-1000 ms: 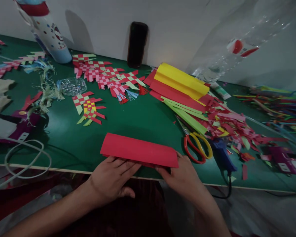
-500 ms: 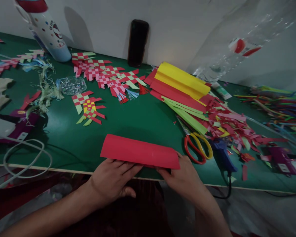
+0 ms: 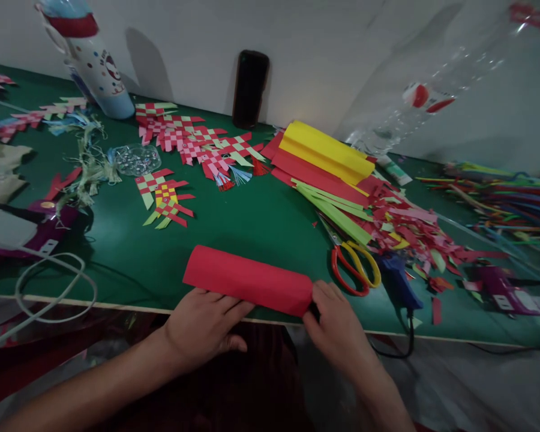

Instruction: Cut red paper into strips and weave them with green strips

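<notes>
A sheet of red paper [image 3: 249,277], folded over into a long rounded strip, lies near the table's front edge. My left hand [image 3: 207,324] rests flat at its near side, fingers stretched out with the tips under the paper's edge and the thumb apart. At the right end, my right hand [image 3: 335,312] pinches the paper's corner between thumb and fingers. Scissors [image 3: 353,267] with one red and one yellow handle lie just beyond my right hand.
Woven paper fish [image 3: 184,141] lie at the back, near a black phone [image 3: 251,89] leaning on the wall. Yellow paper [image 3: 326,153] and paper scraps [image 3: 414,222] lie right of them. A blue glue gun [image 3: 398,279] sits right; a bottle [image 3: 103,72] stands left.
My right hand has shifted onto the outer right end of the red paper, with its fingers now over the corner. My left hand stays at the near edge. The view has tilted slightly.
</notes>
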Demonstrator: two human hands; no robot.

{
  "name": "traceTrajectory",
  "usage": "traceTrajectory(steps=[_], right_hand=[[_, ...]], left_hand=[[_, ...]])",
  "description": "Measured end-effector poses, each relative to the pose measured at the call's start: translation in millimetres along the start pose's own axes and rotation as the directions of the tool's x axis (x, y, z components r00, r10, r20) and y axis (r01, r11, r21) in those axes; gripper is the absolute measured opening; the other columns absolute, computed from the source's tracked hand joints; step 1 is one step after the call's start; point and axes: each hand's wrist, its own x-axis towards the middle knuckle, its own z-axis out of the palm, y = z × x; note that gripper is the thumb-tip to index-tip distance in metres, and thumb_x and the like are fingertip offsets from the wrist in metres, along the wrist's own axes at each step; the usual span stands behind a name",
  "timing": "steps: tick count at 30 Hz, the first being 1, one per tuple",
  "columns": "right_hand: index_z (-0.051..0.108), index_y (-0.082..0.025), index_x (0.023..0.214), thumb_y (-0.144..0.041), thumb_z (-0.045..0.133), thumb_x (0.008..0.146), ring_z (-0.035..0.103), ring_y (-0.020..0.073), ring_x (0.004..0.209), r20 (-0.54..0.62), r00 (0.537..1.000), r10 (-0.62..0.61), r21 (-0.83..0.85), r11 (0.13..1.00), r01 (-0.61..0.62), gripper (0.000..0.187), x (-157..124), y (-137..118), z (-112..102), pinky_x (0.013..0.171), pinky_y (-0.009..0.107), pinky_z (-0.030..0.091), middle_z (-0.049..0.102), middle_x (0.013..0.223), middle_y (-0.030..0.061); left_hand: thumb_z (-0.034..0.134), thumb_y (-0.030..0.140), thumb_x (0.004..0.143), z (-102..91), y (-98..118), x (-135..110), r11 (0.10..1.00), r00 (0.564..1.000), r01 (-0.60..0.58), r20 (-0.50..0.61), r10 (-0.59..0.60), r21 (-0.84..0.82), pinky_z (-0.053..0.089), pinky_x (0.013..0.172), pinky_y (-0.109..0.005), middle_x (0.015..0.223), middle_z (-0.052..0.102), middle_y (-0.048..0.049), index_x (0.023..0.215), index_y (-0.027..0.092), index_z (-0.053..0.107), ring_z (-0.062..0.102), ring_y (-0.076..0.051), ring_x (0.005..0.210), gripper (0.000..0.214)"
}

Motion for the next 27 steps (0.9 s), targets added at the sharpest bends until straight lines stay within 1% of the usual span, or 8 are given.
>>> traceTrajectory(steps=[4,7,9,10,13,16,20,27], right_hand=[[0.061,-0.020,0.083,-0.016,0.048,0.086,0.057,0.0213,0.081,-0.091,0.989,-0.120,0.229,0.964,0.138,0.014,2.9,-7.9,-9.3,0.071,0.033,0.048,0.061,0.082,0.0063],[0.062,-0.020,0.106,-0.028,0.050,0.093,0.063,0.0196,0.087,-0.234,0.972,0.019,0.379,0.922,0.073,0.019,15.0,-8.8,-14.8,0.076,0.032,0.052,0.066,0.097,0.0083],[0.057,-0.021,0.122,-0.033,0.049,0.095,0.065,0.0199,0.092,-0.289,0.950,0.114,0.429,0.903,0.022,0.031,24.6,-8.9,-14.8,0.081,0.034,0.054,0.066,0.108,0.0105],[0.055,-0.021,0.127,-0.033,0.047,0.095,0.065,0.0205,0.098,-0.291,0.951,0.107,0.427,0.904,0.029,0.034,29.1,-9.9,-13.2,0.085,0.035,0.054,0.066,0.114,0.0114],[0.055,-0.021,0.132,-0.027,0.042,0.096,0.055,0.0239,0.124,-0.217,0.971,-0.104,0.275,0.947,0.164,0.038,39.8,-17.7,-0.7,0.102,0.044,0.047,0.060,0.131,0.0127],[0.047,-0.020,0.141,-0.019,0.038,0.095,0.030,0.0266,0.144,-0.069,0.963,-0.259,0.048,0.964,0.263,0.047,45.2,-25.9,17.6,0.112,0.051,0.035,0.043,0.150,0.0123],[0.042,-0.019,0.145,-0.017,0.039,0.094,0.022,0.0278,0.147,0.000,0.959,-0.285,-0.126,0.951,0.282,0.051,46.0,-27.3,31.9,0.114,0.053,0.029,0.036,0.155,0.0107],[0.046,-0.020,0.143,-0.015,0.041,0.092,0.023,0.0280,0.147,0.007,0.954,-0.300,-0.166,0.940,0.297,0.052,45.6,-26.6,30.5,0.114,0.052,0.030,0.037,0.155,0.0111]], left_hand=[[0.046,0.070,0.087,-9.1,0.5,4.1,0.998,0.999,-0.042,-0.013,0.042,0.050,0.033,0.099,-0.039,0.120,0.068,-0.0040,0.130,0.024,0.057,0.060,-0.023,0.109,0.063],[0.037,0.069,0.091,-12.0,1.1,5.9,0.993,0.997,-0.056,-0.043,0.060,0.100,0.019,0.112,-0.043,0.142,0.054,-0.0046,0.140,0.022,0.048,0.048,-0.025,0.128,0.069],[0.033,0.069,0.092,-11.8,1.5,6.3,0.993,0.997,-0.054,-0.048,0.060,0.105,0.013,0.116,-0.043,0.147,0.049,-0.0036,0.142,0.022,0.046,0.041,-0.024,0.135,0.070],[0.032,0.070,0.092,-11.3,1.8,6.3,0.993,0.997,-0.055,-0.043,0.060,0.102,0.011,0.117,-0.043,0.147,0.049,-0.0034,0.141,0.022,0.046,0.040,-0.024,0.136,0.071],[0.031,0.071,0.091,-9.8,2.3,5.7,0.994,0.998,-0.054,-0.015,0.056,0.100,0.012,0.118,-0.045,0.148,0.048,-0.0051,0.143,0.022,0.045,0.038,-0.025,0.139,0.073],[0.033,0.071,0.091,-8.7,2.3,4.9,0.993,0.999,-0.047,0.005,0.046,0.104,0.015,0.118,-0.045,0.148,0.048,-0.0071,0.144,0.022,0.043,0.038,-0.025,0.139,0.072],[0.033,0.071,0.090,-7.4,1.0,4.6,0.994,0.998,-0.056,0.010,0.055,0.096,0.015,0.118,-0.045,0.148,0.047,-0.0075,0.146,0.021,0.040,0.038,-0.025,0.139,0.075],[0.036,0.071,0.090,-7.1,-12.7,-7.5,0.992,0.998,-0.068,-0.003,0.069,0.102,0.015,0.120,-0.045,0.150,0.045,-0.0089,0.147,0.019,0.039,0.035,-0.024,0.141,0.077]])
